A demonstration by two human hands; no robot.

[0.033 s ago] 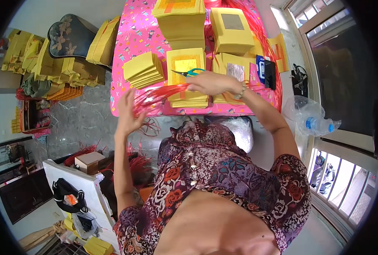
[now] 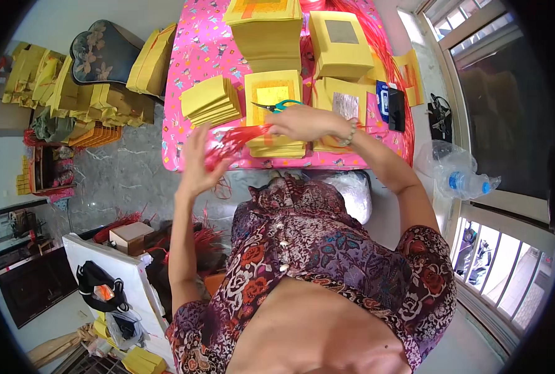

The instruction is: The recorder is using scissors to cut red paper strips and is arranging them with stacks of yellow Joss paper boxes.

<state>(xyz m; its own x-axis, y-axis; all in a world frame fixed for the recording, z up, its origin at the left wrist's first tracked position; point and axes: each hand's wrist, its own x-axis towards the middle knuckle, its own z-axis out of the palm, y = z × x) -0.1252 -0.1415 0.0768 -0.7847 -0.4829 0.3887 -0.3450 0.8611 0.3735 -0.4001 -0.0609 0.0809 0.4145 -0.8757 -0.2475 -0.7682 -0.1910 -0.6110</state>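
My right hand (image 2: pixel 305 122) is closed around one end of a bundle of thin red plastic strings (image 2: pixel 234 141), above the near edge of the table. The loose string ends fan out to the left, beside the palm of my left hand (image 2: pixel 199 162). That hand is open, its fingers stretched up and its thumb apart. Just beyond my right hand, scissors with teal handles (image 2: pixel 283 106) lie on a stack of yellow paper (image 2: pixel 271 81) with a gold and orange panel. To the left sits a fanned stack of yellow paper (image 2: pixel 212 103).
The table (image 2: pixel 196 56) has a pink patterned cover. Tall yellow paper stacks (image 2: pixel 268 43) stand at the back, and long red strings (image 2: pixel 380 37) run down its right side. A blue packet (image 2: pixel 383 103) and a black phone-like object (image 2: pixel 396 111) lie at the right edge.
My right hand has shifted slightly left with the strings. My left hand has moved a little right, its fingers straighter. The string ends now spread in a shorter tuft between the hands.
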